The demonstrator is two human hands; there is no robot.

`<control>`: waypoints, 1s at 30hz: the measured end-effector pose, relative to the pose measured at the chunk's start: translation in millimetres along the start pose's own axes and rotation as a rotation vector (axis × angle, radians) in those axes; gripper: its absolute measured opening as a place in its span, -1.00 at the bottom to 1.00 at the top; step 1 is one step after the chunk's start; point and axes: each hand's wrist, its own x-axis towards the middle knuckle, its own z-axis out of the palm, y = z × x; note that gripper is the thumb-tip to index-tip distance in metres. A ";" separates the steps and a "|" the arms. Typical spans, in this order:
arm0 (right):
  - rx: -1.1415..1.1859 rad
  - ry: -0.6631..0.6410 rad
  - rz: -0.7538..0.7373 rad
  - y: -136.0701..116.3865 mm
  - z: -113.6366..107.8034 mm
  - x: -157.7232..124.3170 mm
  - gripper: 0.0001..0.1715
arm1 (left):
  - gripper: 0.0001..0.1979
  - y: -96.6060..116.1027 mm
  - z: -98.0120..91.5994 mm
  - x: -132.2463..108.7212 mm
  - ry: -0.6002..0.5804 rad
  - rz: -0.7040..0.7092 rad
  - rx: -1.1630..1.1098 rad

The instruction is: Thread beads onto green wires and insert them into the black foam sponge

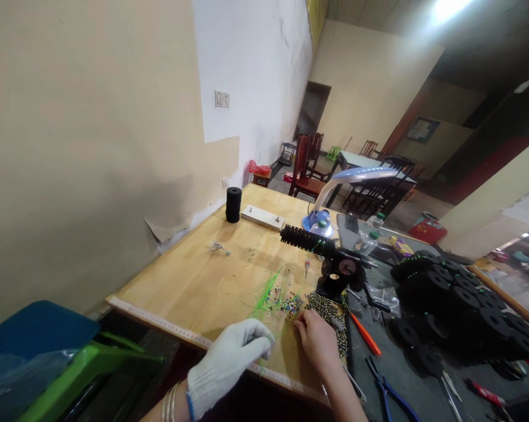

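Note:
My left hand (231,357), in a white knitted glove, is over the table's front edge with its fingers curled together. A thin green strand shows at its fingertips and below them. My bare right hand (318,340) is closed at the edge of a pile of small dark-and-brass pieces (324,305); what its fingers pinch is hidden. Just beyond both hands lie loose green strands (264,299) and a scatter of small coloured beads (291,305). Behind the right hand stands a black hand-cranked device (341,269) carrying a ribbed black roll (306,239).
An orange-handled tool (365,334) and blue pliers (384,387) lie right of my right hand. Black discs (458,299) are heaped farther right. Toward the back are a blue lamp (356,174), a white plate with bolts (263,217) and a black cylinder (233,205).

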 end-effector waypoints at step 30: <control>0.787 0.479 -0.062 -46.4 15.2 -51.1 -0.73 | -0.82 -8.5 25.1 4.2 0.128 0.171 0.241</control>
